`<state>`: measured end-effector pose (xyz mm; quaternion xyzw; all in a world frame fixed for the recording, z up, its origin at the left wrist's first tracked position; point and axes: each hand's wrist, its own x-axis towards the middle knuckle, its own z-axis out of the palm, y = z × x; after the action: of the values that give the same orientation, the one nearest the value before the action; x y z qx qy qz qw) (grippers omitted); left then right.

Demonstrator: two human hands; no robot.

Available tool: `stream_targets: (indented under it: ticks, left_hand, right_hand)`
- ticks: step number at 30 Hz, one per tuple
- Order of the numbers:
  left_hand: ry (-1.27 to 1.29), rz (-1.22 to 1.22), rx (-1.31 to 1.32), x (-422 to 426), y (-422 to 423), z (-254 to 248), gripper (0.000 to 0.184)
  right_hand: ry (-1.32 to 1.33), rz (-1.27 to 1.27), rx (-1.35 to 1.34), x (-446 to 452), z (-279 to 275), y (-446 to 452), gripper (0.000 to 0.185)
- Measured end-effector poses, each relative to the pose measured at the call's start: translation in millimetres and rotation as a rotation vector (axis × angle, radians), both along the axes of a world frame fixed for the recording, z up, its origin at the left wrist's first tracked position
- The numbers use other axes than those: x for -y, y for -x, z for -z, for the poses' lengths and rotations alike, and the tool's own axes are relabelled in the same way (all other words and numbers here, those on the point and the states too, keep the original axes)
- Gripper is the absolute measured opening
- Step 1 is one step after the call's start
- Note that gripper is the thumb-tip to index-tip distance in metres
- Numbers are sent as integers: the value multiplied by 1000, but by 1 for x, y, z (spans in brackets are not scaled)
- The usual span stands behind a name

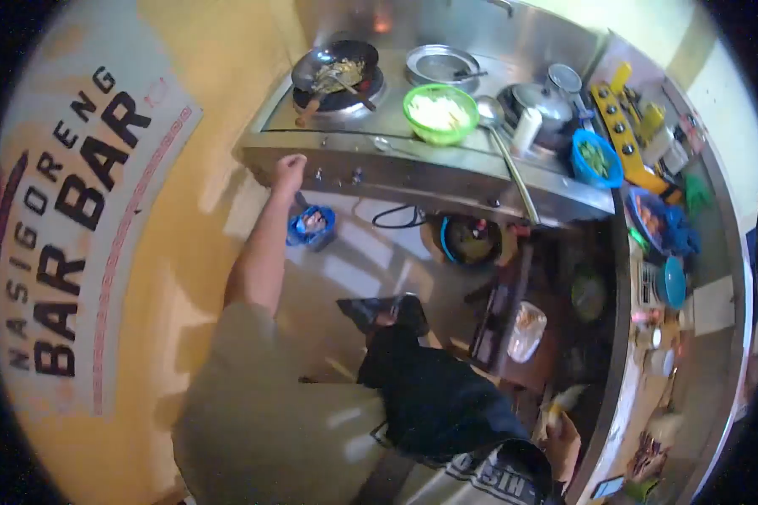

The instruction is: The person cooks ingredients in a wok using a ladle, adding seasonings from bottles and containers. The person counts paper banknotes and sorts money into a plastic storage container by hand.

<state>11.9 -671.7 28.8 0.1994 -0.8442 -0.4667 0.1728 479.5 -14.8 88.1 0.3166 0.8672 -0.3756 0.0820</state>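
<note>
Item [554, 411] blurred in right hand [563, 443], left hand [290, 173] near stove [434, 172]

- Wok [308, 72] is crowding left edge of stove [413, 172], wooden handle [309, 110] jutting toward front edge.
- Narrow gap is opening between wok and green bowl [440, 136], right of left hand [289, 172].
- Ladle [514, 172] is overhanging front edge, beyond bowl.
- Blue bowl [606, 178] is blocking front right corner.

1 large lettered banner [88, 231] on the yellow wall [236, 76]
</note>
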Motion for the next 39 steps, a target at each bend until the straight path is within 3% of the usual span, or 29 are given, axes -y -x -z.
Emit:
stream_targets:
  ticks: [4,6,7,8,9,10,11,12,14,15,16,18,19,20,22,23,25,26,28,29,34,36,37,39]
  left_hand:
    - [172,31,216,121,161,38,52]
    - [-328,90,325,128,212,55,61]
    - [-448,151,391,122,223,45,51]
    - [-459,159,398,113,232,40,51]
    - [-669,180,495,106,241,37,41]
    - [-879,199,589,102,251,33,33]
    - [-1111,380,679,103,254,31,23]
    - [-1124,367,688,98,257,46,23]
    - [-1207,467,510,83,265,73,17]
    - [-1290,463,466,75,260,56,16]
    - [-1378,456,419,64,246,35,15]
    - [-1355,351,314,53,222,3,12]
    - [-1394,333,349,58,210,0,12]
    - [-1240,438,325,63,193,-2,13]
    - [-1324,408,292,65,156,-20,14]
    - [-1325,381,290,70,137,-26,14]
    - [-1020,416,272,80,107,-42,17]
    - [-1023,394,265,83,89,-50,17]
    - [-1142,259,332,91,56,-64,14]
    - [-1044,178,322,93,42,-69,12]
    - [-1132,93,285,124,20,-37,12]
    - [-1117,79,285,132,21,-27,12]
    - [-1103,73,274,135,26,-19,12]
    - [-1093,65,263,143,35,-1,12]
  right_hand:
    - [-69,-176,198,83,-15,112,40]
    - [-213,-302,146,111,-34,154,45]
    - [-226,-300,157,122,-30,177,45]
    - [-205,-308,-37,133,-20,200,47]
    - [-183,-312,-234,145,-17,225,49]
    - [-75,-277,-168,187,-40,268,49]
    - [34,-249,-96,234,-68,319,49]
    - [-152,-451,-39,253,-73,358,51]
    - [-73,-607,-273,304,-66,431,53]
    - [8,-742,-524,328,-61,468,55]
    - [-143,-850,-487,365,-89,501,58]
    - [-244,-987,-576,413,-89,568,72]
    - [-504,-988,-704,440,-89,598,76]
    - [-764,-970,-831,464,-90,624,79]
    - [-943,-950,-895,495,-78,667,77]
    - [-925,-970,-897,505,-67,676,77]
    - [-770,-1147,-528,517,-57,693,66]
    - [-763,-1168,-534,520,-53,695,66]
    - [-606,-1283,-264,527,-48,688,60]
    - [-509,-1296,-363,527,-44,679,54]
    - [-145,-1433,-462,532,-72,661,45]
    - [-40,-1526,-216,537,-96,660,44]
    - [-119,-1463,17,550,-118,652,43]
    - [-215,-1587,-70,552,-96,659,46]
